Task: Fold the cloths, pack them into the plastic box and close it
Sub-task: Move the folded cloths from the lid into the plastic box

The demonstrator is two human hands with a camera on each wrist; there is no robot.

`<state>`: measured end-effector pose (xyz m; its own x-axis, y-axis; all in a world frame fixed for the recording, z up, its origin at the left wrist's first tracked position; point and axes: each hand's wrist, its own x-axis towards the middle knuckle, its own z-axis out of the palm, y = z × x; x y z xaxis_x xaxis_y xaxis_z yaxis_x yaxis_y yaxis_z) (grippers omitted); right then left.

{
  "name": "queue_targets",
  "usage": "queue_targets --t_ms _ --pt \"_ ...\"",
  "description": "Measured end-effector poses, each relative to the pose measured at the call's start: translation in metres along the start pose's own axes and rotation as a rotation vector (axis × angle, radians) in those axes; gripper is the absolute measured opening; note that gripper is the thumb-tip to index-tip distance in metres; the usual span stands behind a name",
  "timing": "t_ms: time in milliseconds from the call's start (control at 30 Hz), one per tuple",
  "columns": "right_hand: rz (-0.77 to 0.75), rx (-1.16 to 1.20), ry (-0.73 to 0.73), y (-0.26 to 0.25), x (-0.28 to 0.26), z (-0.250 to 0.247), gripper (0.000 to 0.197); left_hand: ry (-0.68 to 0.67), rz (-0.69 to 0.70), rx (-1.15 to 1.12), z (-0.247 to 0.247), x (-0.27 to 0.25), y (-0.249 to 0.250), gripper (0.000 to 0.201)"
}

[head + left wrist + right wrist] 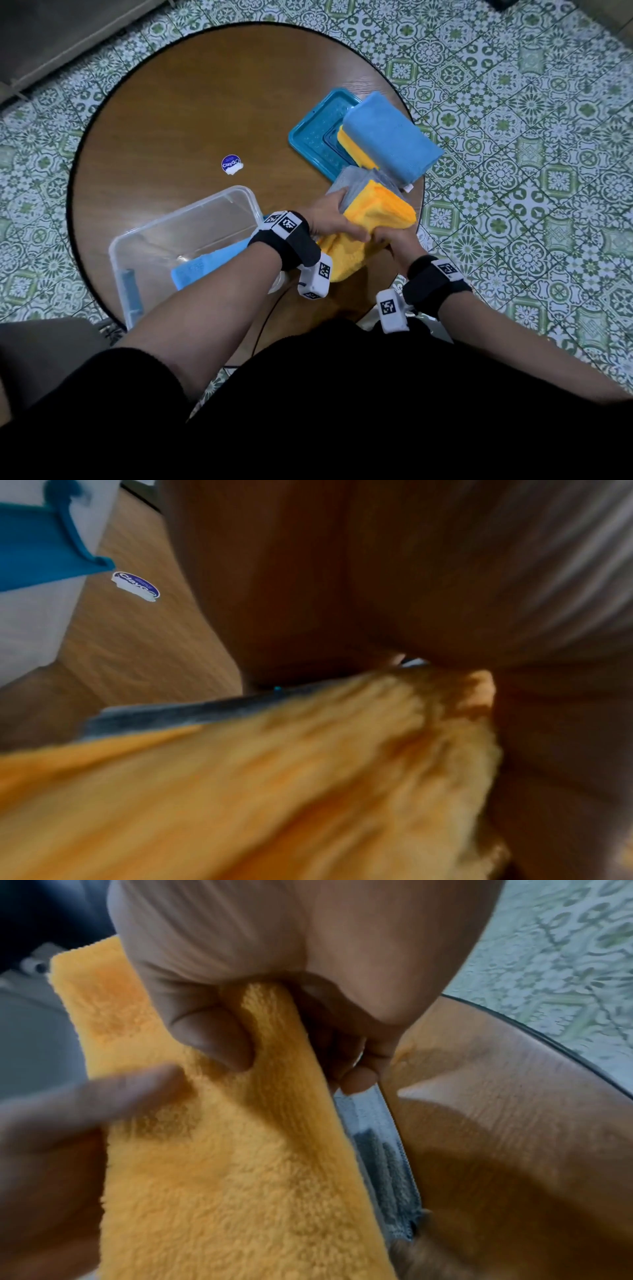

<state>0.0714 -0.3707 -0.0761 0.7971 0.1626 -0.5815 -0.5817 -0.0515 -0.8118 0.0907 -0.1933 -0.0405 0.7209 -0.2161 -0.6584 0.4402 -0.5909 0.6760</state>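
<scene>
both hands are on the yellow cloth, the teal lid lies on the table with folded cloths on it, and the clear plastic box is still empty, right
Not quite: the clear plastic box is not empty. The head view shows a blue cloth already inside it. The rest stands: the left hand and right hand both hold the yellow cloth, and the teal lid lies on the table with folded cloths on it.

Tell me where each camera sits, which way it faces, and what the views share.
Head: on the head, looking down at the round table; both forearms, left hand and right hand show.
Left wrist: along the palm toward the sticker.
Right wrist: along the fingers gripping cloth.
Shared: the yellow cloth.
</scene>
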Motion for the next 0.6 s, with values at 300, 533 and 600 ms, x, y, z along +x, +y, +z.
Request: queue_targets --t_ms 300,533,600 --pt "-0.227 -0.056 -0.008 -0.009 -0.005 0.019 0.093 0.105 0.191 -0.357 -0.024 -0.014 0.001 0.076" --pt "-0.136 0.135 -0.064 -0.008 -0.009 0.035 0.073 0.068 0.024 -0.486 -0.017 0.006 -0.013 0.098" --pt "-0.086 0.177 -0.042 -0.003 -0.007 0.034 0.069 0.041 0.003 -0.405 -0.014 0.021 -0.019 0.101"
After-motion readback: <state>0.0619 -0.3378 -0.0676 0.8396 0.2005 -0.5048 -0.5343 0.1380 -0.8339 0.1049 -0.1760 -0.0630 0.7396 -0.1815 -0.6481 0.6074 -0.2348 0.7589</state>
